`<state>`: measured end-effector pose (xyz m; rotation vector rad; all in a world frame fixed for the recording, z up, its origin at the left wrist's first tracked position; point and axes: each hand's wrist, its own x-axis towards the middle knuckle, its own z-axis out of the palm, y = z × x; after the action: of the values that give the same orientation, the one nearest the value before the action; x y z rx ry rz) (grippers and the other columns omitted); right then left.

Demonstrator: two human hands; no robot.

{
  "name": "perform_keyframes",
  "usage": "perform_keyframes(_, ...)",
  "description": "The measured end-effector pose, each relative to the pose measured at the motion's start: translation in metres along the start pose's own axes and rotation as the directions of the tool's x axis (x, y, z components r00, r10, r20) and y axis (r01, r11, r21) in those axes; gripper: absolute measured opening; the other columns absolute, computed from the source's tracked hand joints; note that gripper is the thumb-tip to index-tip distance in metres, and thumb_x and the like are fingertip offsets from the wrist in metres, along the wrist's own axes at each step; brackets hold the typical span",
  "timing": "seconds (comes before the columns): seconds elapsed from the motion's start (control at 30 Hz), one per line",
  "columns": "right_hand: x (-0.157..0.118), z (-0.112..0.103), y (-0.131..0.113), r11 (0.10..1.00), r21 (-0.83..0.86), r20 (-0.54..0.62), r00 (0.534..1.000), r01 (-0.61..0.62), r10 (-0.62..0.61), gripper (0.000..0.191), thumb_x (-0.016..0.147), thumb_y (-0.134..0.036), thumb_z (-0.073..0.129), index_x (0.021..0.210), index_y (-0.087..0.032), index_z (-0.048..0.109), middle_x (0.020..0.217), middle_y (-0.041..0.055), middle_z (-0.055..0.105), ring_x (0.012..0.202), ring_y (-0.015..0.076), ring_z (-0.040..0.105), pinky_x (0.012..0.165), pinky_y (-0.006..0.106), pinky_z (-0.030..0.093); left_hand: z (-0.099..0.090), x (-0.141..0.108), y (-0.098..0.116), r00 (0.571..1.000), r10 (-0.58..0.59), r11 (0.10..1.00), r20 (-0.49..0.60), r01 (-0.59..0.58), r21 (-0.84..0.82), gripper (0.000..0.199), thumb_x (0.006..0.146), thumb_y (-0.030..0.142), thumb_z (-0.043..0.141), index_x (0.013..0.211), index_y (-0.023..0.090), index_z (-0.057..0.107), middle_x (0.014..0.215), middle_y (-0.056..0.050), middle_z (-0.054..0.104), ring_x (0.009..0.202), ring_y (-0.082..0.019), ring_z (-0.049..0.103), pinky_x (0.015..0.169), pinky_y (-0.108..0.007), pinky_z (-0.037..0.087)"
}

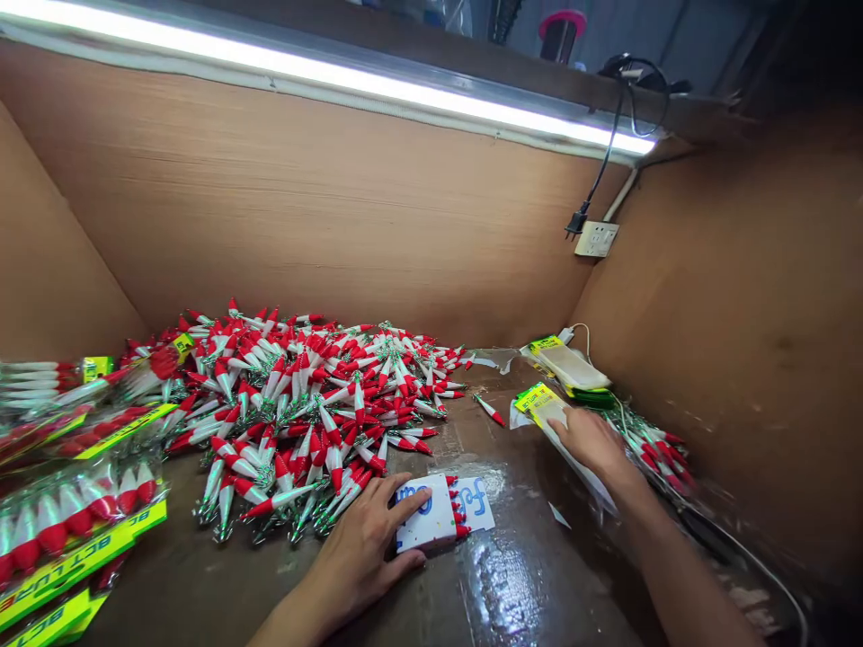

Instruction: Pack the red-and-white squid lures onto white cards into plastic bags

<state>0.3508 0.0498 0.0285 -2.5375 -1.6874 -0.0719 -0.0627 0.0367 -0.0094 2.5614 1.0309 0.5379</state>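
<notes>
The left hand [368, 535] is showing bare, with slender fingers [410, 506] that are tapering to rounded tips. A shorter, thicker thumb [403, 567] is branching off beside the fingers. Directly behind the fingers, knuckles [373, 528] are forming low ridges, and the back of the hand is narrowing to a bare wrist. Farther behind the fingers, the left forearm [297, 613] is showing bare and is widening toward the border of view. The right hand [593, 440] is likewise showing bare. Behind its fingers, a smooth, bare right forearm [680, 566] is broadening with distance. Nail detail is appearing too small to tell.
</notes>
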Motion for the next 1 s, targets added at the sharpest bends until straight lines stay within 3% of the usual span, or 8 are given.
perform_keyframes(0.27, -0.018, 0.027, 0.016, 0.995, -0.094, 0.017, 1.000, -0.021, 0.022, 0.029, 0.097, -0.024, 0.049, 0.096, -0.017, 0.077, 0.098, 0.0182, 0.077, 0.094, 0.0306, 0.073, 0.074, 0.034, 0.046, 0.005, -0.007, -0.002, 1.000, -0.001, 0.999, 0.023, 0.000, 0.038, 0.076, 0.082, 0.030, 0.078, 0.149, 0.042, 0.043, 0.155, -0.008, 0.043, 0.136, -0.036, 0.047, 0.112, -0.058, 0.042)
perform_keyframes(0.53, -0.033, -0.016, 0.000, 0.995, 0.044, -0.194, 0.978, 0.089, -0.079, 0.039, 0.105, -0.037, 0.037, 0.113, -0.023, 0.073, 0.110, 0.0131, 0.076, 0.097, 0.0291, 0.071, 0.079, 0.036, 0.048, -0.010, 0.000, 0.010, 0.989, 0.007, 0.972, -0.148, -0.042, -0.231, 0.075, 0.089, 0.051, 0.070, 0.155, 0.035, 0.037, 0.160, -0.011, 0.037, 0.146, -0.037, 0.035, 0.120, -0.059, 0.029)
perform_keyframes(0.6, -0.058, -0.023, -0.027, 0.890, 0.154, -0.342, 0.869, 0.429, -0.359, 0.037, 0.106, -0.033, 0.037, 0.112, -0.023, 0.073, 0.115, 0.0113, 0.074, 0.104, 0.0263, 0.068, 0.087, 0.036, 0.048, -0.019, 0.004, 0.015, 0.986, -0.077, 0.862, -0.148, -0.009, -0.508, 0.076, 0.090, 0.064, 0.060, 0.155, 0.032, 0.037, 0.157, -0.013, 0.042, 0.143, -0.036, 0.039, 0.118, -0.057, 0.032)
perform_keyframes(0.67, -0.088, -0.025, -0.060, 0.644, 0.174, -0.387, 0.653, 0.745, -0.651, 0.035, 0.106, -0.026, 0.037, 0.114, -0.025, 0.071, 0.120, 0.0088, 0.073, 0.106, 0.0249, 0.065, 0.091, 0.037, 0.048, -0.029, 0.006, 0.019, 0.986, -0.164, 0.555, -0.021, 0.075, -0.828, 0.085, 0.090, 0.080, 0.040, 0.156, 0.026, 0.036, 0.148, -0.017, 0.052, 0.133, -0.037, 0.052, 0.110, -0.056, 0.042)
perform_keyframes(0.73, -0.114, -0.021, -0.091, 0.470, 0.146, -0.357, 0.490, 0.870, -0.795, 0.034, 0.105, -0.023, 0.039, 0.121, -0.026, 0.069, 0.125, 0.0069, 0.072, 0.102, 0.0244, 0.064, 0.087, 0.038, 0.049, -0.036, 0.004, 0.020, 0.972, -0.160, 0.157, 0.175, 0.200, -0.967, 0.095, 0.088, 0.086, 0.022, 0.156, 0.020, 0.035, 0.137, -0.021, 0.060, 0.121, -0.036, 0.063, 0.101, -0.055, 0.050)
perform_keyframes(0.8, -0.132, -0.015, -0.116, 0.394, 0.138, -0.312, 0.418, 0.909, -0.853, 0.033, 0.106, -0.022, 0.040, 0.119, -0.027, 0.069, 0.122, 0.0061, 0.073, 0.099, 0.0241, 0.064, 0.083, 0.038, 0.049, -0.039, 0.000, 0.020, 0.940, -0.126, -0.067, 0.318, 0.311, -0.948, 0.095, 0.088, 0.086, 0.027, 0.155, 0.019, 0.037, 0.130, -0.021, 0.065, 0.114, -0.035, 0.068, 0.096, -0.052, 0.052)
perform_keyframes(0.93, -0.134, -0.008, -0.132, 0.355, 0.226, -0.279, 0.409, 0.907, -0.869, 0.027, 0.103, -0.031, 0.051, 0.126, -0.029, 0.065, 0.126, 0.0055, 0.071, 0.108, 0.0248, 0.062, 0.096, 0.041, 0.049, -0.030, -0.001, 0.015, 0.894, -0.259, 0.123, 0.365, 0.405, -0.906, 0.084, 0.072, 0.060, 0.083, 0.138, 0.016, 0.058, 0.099, -0.013, 0.076, 0.087, -0.028, 0.074, 0.078, -0.038, 0.056)
perform_keyframes(1.0, -0.122, -0.006, -0.116, 0.416, 0.288, -0.263, 0.489, 0.862, -0.831, 0.048, 0.097, -0.041, 0.061, 0.143, -0.028, 0.053, 0.143, 0.0080, 0.060, 0.127, 0.0277, 0.055, 0.110, 0.046, 0.043, -0.027, 0.003, 0.012, 0.895, -0.353, 0.271, 0.272, 0.376, -0.886, 0.072, 0.065, 0.052, 0.090, 0.120, 0.011, 0.070, 0.082, -0.010, 0.076, 0.074, -0.023, 0.072, 0.073, -0.034, 0.056)
